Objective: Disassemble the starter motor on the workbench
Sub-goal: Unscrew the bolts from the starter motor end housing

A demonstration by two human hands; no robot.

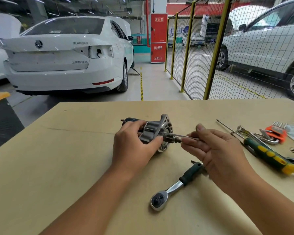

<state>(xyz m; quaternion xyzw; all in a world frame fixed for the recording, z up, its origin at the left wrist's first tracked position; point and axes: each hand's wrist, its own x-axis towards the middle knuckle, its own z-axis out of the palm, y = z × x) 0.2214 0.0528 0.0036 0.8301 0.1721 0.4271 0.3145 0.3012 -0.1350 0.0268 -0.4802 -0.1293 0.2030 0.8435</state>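
The starter motor (157, 129), grey cast metal with a dark rear end, lies on its side on the tan workbench (58, 150). My left hand (134, 145) grips its housing, fingers over the top and thumb underneath. A long thin metal bolt (180, 135) sticks out of the motor's right face. My right hand (215, 148) pinches that bolt between thumb and fingertips just right of the pinion.
A ratchet wrench (173, 187) with a dark grip lies in front of my right hand. To the right lie a green-and-yellow screwdriver (268, 154), a long thin rod (227, 127), spanners (255, 135) and an orange hex-key set (277, 132). Beyond the bench stand cars and a mesh fence.
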